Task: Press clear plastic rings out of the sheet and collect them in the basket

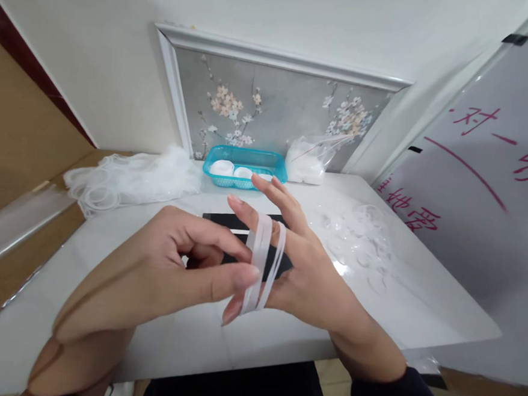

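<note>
A white elastic band (258, 264) is stretched in loops around the thumb and index finger of my right hand (303, 255). The fingers of that hand are spread apart and carry the band. One wide, flat stretch lies nearer the fingertips, and thinner strands sit closer to the palm. My left hand (182, 270) pinches the wide stretch between thumb and index finger, its other fingers curled. Both hands are above the table, over a black pad (219, 220) with a white line, which they partly cover.
A pile of white bands (134, 180) lies at the back left. Beside it stands a blue basket (246, 156) with white rolls, then a clear bag (305, 161) of white material. Thin rings (360, 244) are scattered on the right of the white table (437, 306). A whiteboard (481, 195) borders the right.
</note>
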`<state>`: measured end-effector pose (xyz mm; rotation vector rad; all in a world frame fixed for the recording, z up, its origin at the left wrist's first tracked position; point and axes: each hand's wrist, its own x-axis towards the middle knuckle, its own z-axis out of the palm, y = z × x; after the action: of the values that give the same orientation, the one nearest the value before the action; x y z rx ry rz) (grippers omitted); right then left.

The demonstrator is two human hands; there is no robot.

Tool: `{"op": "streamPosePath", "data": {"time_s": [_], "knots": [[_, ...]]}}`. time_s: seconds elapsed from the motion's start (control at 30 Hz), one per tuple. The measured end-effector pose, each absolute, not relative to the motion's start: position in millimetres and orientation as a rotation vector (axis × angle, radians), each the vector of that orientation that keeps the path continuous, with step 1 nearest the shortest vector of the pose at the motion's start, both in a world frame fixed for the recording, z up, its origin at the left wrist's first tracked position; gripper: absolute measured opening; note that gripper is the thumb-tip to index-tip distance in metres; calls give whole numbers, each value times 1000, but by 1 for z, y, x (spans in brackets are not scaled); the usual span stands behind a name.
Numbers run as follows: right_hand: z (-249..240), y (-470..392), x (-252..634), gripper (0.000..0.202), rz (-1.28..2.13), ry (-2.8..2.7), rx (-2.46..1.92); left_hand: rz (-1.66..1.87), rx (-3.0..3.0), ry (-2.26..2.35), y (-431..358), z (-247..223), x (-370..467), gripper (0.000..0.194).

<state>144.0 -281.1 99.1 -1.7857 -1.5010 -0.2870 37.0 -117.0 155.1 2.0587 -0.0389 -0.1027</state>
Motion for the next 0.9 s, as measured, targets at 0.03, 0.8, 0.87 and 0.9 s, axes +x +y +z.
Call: {"op": "streamPosePath", "data": {"time_s": [0.03, 0.8, 0.87, 0.9], "knots": [[98, -280, 144, 84, -295, -1509, -1789, -156, 2061, -39, -118, 154, 39, 23], [85, -255, 162, 31, 746, -551, -901, -10, 2495, -65, -107, 136, 55, 36], [83, -246, 172, 24, 805, -500, -776, 69, 2630, 10, -107, 131, 63, 29], [80, -239, 183, 20, 798, -455, -734, 98, 2720, 64, -107, 128, 69, 33]]}}
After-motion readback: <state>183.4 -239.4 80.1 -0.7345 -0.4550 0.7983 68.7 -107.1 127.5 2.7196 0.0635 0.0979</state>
